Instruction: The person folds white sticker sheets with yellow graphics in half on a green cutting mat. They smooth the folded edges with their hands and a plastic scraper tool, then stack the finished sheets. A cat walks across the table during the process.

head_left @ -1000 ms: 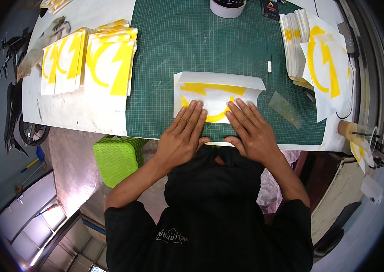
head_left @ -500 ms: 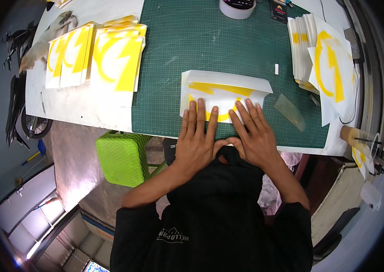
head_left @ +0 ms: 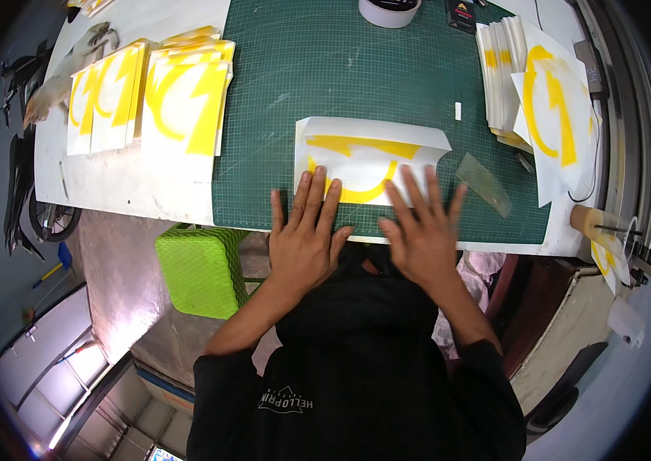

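A white sheet with a yellow shape (head_left: 371,173) lies on the green cutting mat (head_left: 325,69) before me. Its far part curls up, showing a whitish translucent layer. My left hand (head_left: 304,230) lies with fingers spread, the tips on the sheet's near left part. My right hand (head_left: 424,227) has its fingers spread too, slightly blurred, over the sheet's near right corner. Neither hand grips anything. Just right of the sheet rests a clear flat squeegee-like piece (head_left: 483,184), beside a small white strip (head_left: 458,111).
Stacks of yellow-and-white sheets (head_left: 187,100) stand on the white table at left. More stacked sheets (head_left: 503,77) and a loose printed one (head_left: 552,115) lie at right. A tape roll (head_left: 389,14) sits at the far edge. A cat (head_left: 72,65) lies far left; a green stool (head_left: 198,273) stands below.
My hands have moved apart, the thumbs no longer meeting. The left fingers have spread and the right hand has shifted, blurring. The whole view has slid slightly left.
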A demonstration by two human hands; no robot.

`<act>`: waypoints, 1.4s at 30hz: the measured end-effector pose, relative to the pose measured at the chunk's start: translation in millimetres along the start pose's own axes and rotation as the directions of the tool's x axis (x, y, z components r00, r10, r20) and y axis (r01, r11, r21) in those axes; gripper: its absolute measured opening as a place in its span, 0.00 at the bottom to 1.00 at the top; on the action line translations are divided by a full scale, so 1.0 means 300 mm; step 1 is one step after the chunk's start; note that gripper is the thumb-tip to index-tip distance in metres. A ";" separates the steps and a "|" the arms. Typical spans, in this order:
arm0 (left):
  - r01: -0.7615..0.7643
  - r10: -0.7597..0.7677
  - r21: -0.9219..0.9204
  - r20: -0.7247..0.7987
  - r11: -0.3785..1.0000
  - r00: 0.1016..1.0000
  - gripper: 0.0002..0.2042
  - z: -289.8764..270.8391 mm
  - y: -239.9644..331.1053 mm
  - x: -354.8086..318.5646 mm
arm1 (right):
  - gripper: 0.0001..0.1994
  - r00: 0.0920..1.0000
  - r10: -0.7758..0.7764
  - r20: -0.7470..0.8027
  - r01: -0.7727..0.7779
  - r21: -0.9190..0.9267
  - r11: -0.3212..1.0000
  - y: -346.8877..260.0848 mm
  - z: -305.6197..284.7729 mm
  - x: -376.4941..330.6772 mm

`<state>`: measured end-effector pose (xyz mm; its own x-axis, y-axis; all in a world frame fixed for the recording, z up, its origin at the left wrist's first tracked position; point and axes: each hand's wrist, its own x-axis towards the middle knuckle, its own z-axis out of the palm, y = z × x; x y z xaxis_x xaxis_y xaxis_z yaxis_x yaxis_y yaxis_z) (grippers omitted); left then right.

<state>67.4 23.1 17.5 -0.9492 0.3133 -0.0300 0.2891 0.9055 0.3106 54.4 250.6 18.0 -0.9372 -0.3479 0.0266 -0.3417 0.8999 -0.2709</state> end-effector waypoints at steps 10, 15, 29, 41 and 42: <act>-0.107 0.108 -0.150 -0.001 0.983 0.994 0.41 0.055 0.186 0.111 | 0.24 0.980 0.015 -0.197 -0.029 -0.067 0.997 0.059 -0.098 -0.001; -0.128 0.126 -0.166 -0.022 0.978 0.992 0.40 0.059 0.171 0.108 | 0.18 0.941 -0.145 -0.306 0.200 0.155 0.967 0.015 -0.175 0.291; -0.079 0.082 -0.270 0.000 0.959 0.997 0.43 0.061 0.172 0.107 | 0.08 0.996 -0.058 0.074 0.024 0.404 0.914 0.053 -0.106 0.535; -0.076 0.067 -0.104 -0.091 0.992 0.994 0.28 0.013 0.062 0.163 | 0.09 0.990 -0.035 -0.135 0.079 0.331 0.940 0.044 -0.045 0.510; -0.074 0.066 -0.113 -0.075 0.991 0.995 0.29 -0.011 0.041 0.182 | 0.09 0.990 -0.031 -0.139 0.074 0.317 0.946 0.039 -0.046 0.509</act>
<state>18.9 50.5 23.0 -0.9348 0.3497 0.0623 0.3427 0.8417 0.4173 -93.7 211.8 32.1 -0.9270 -0.3354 0.1679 -0.3697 0.7420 -0.5593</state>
